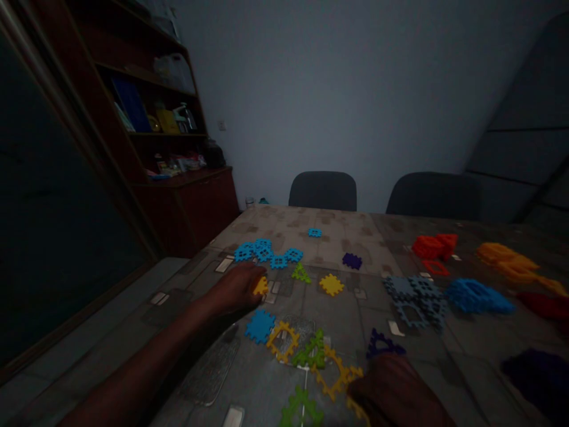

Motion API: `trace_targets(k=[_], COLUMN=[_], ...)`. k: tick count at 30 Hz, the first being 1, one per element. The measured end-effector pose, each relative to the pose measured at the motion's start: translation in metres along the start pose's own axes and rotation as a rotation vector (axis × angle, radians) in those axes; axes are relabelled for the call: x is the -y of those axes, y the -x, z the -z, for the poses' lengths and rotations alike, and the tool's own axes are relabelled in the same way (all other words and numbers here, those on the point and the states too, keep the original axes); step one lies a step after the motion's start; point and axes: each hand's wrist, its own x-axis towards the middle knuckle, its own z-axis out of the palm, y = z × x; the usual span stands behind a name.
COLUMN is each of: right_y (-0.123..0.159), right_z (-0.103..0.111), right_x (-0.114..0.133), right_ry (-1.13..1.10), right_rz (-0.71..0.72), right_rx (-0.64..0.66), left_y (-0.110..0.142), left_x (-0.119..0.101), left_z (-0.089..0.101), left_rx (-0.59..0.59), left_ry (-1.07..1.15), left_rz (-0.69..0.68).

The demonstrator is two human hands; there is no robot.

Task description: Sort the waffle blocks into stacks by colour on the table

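Note:
My left hand (240, 286) is closed on a yellow interlocking toothed tile (261, 286), which pokes out past the fingertips. Below it lie a solid blue tile (260, 326) and an open yellow frame tile (283, 341). At the lower right, the fingers of my right hand (395, 388) are closed on a yellow toothed tile (357, 409), mostly hidden under them. Touching that area is another open yellow tile (329, 375). Green triangular tiles (313, 351) lie to its left, and a dark purple open tile (383, 344) is just beyond my right hand.
Blue tiles (263, 253) cluster farther back on the patterned table (204, 379). On the right are piles of grey tiles (415, 296), blue tiles (478, 296), red tiles (434, 247) and orange tiles (507, 261). Two chairs (322, 190) stand behind the table; a shelf cabinet (191, 204) is at left.

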Motion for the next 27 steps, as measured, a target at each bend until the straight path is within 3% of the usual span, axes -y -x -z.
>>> trace_targets(k=[4, 9, 13, 16, 19, 23, 27], right_y=[-0.017, -0.043, -0.085, -0.119, -0.138, -0.133, -0.119], right_z=[0.023, 0.020, 0.011, 0.008, 0.009, 0.016, 0.022], right_x=[-0.007, -0.042, -0.071, -0.085, -0.093, -0.099, -0.097], right_ry=[-0.017, -0.037, -0.020, -0.006, 0.004, 0.027, 0.027], right_rz=[-0.183, -0.405, -0.322, -0.246, -0.246, -0.254, -0.253], right_rx=[0.010, 0.113, 0.314, 0.454, 0.515, 0.510, 0.454], left_y=[-0.004, -0.007, -0.015, -0.025, -0.032, -0.031, -0.030], left_x=[-0.002, -0.017, -0.052, -0.079, -0.096, -0.095, -0.071], left_z=[-0.003, 0.001, 0.001, -0.009, -0.022, -0.032, -0.023], left_rx=[0.002, -0.014, 0.028, 0.055, 0.081, 0.107, 0.111], left_ry=[0.000, 0.057, 0.128, 0.164, 0.175, 0.215, 0.297], left_rz=[-0.010, -0.014, -0.105, -0.156, -0.152, -0.133, -0.135])
